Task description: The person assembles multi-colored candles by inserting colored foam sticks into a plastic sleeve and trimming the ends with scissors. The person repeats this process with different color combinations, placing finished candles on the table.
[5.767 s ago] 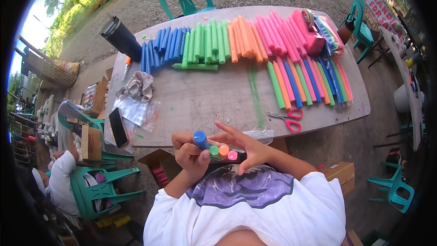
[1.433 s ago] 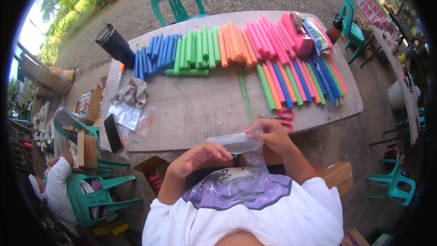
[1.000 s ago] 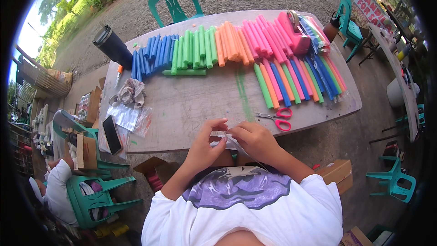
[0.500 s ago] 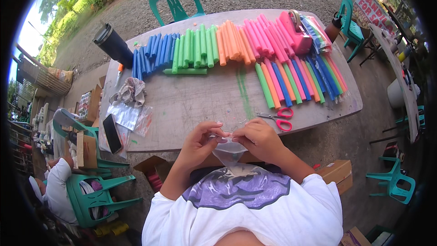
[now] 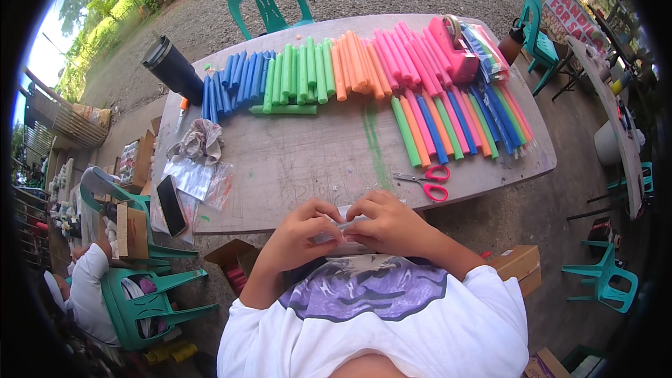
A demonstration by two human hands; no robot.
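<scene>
At the near edge of the table, my left hand (image 5: 302,233) and my right hand (image 5: 386,224) are close together, fingers bent and pinching a clear plastic bag (image 5: 341,225). Much of the bag is hidden behind my fingers. To the right of my hands lie scissors (image 5: 428,183) with pink handles. Farther off, candles lie sorted by colour: blue (image 5: 240,77), green (image 5: 301,73), orange (image 5: 360,66) and pink (image 5: 413,56). A row of mixed-colour candles (image 5: 448,127) is laid side by side nearer me on the right.
On the table's left are a phone (image 5: 172,204), flat plastic bags (image 5: 190,178), a crumpled cloth (image 5: 199,141), an orange-ended cutter (image 5: 183,110) and a dark tumbler (image 5: 172,68). A pink tape dispenser (image 5: 458,63) stands far right. Another person (image 5: 91,287) sits at the left by green chairs.
The bag hung down open below my fingers; now it is gathered up between them. Both hands have shifted slightly, fingers more curled. The things on the table are unmoved.
</scene>
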